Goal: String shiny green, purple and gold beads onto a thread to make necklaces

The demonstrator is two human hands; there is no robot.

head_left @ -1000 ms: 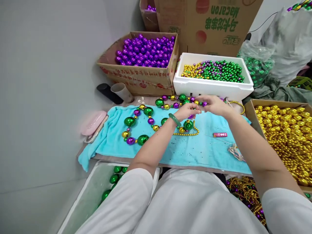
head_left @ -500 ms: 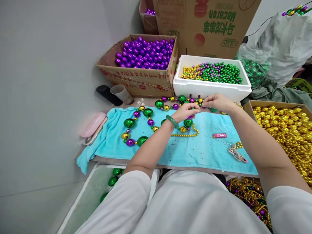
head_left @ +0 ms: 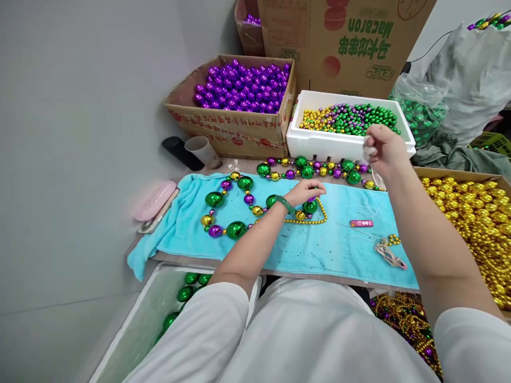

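Observation:
My left hand (head_left: 306, 191), with a green bangle (head_left: 286, 204) at the wrist, is closed at the end of a bead necklace (head_left: 236, 230) of large green, purple and gold beads. Its fingertips pinch just above a purple bead and a green bead (head_left: 310, 206); the exact grip is partly hidden. The necklace curves over a turquoise towel (head_left: 319, 250). Raised before the white foam box, my right hand (head_left: 383, 149) is closed, with a thin thread running from its fingers. A chain of small gold beads (head_left: 325, 215) lies beside the left hand.
Behind are a carton of purple beads (head_left: 243, 88) and a foam box (head_left: 343, 144) of small mixed beads. Gold beads (head_left: 475, 223) fill a carton at right. A finished-looking strand (head_left: 307, 172) lies along the back. A pink packet (head_left: 361, 223) and thread snips (head_left: 389, 254) rest on the towel.
My right hand has moved up and to the right, away from the left hand, its fingers now curled. The left hand stays nearly in place above the beads.

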